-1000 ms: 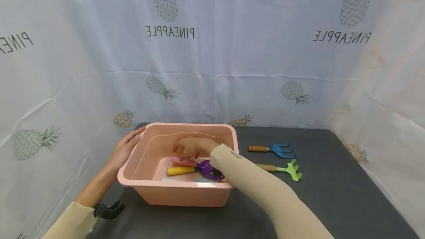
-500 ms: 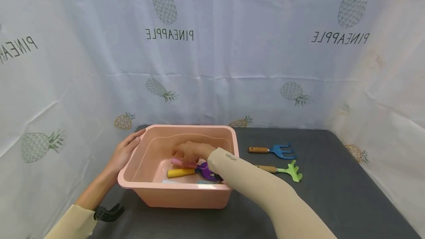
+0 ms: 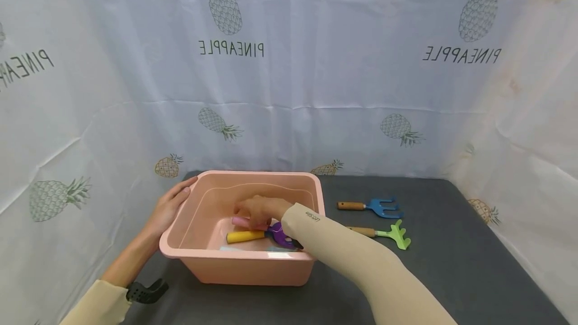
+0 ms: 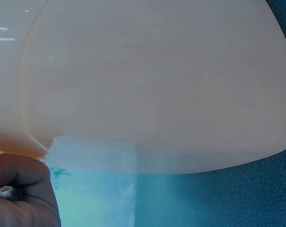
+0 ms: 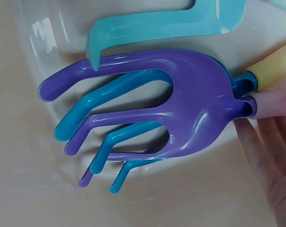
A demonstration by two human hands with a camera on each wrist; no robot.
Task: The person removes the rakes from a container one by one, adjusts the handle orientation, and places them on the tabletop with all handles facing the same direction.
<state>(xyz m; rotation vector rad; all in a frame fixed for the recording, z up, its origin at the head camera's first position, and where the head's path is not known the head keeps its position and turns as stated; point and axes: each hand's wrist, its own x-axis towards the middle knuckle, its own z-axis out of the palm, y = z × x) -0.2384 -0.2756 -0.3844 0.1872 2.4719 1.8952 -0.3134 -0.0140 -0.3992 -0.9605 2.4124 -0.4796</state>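
Observation:
My left hand (image 3: 169, 209) grips the left rim of a pink plastic basin (image 3: 244, 267); the left wrist view shows its curled fingers (image 4: 24, 175) at the wall. Inside the basin, my right hand (image 3: 259, 209) pinches the pink handle (image 3: 244, 222) of a purple hand rake (image 5: 199, 109). Its fingers (image 5: 256, 146) lie along one side of that handle, and the thumb is mostly cut off at the right wrist view's edge. Directly under the purple head lies a blue hand rake (image 5: 74, 123) with a yellow handle (image 3: 244, 236). Beside them lies a light turquoise tool (image 5: 152, 26).
Right of the basin on the dark table (image 3: 451, 265) lie a blue hand fork (image 3: 383, 207) and a green hand rake (image 3: 397, 234), both with wooden handles. A pineapple-print curtain (image 3: 289, 64) closes off the back and sides.
My right hand has lowered slightly onto the pink handle, its fingers closing in on it. The left hand has stayed at the basin rim. The head view has tilted a little.

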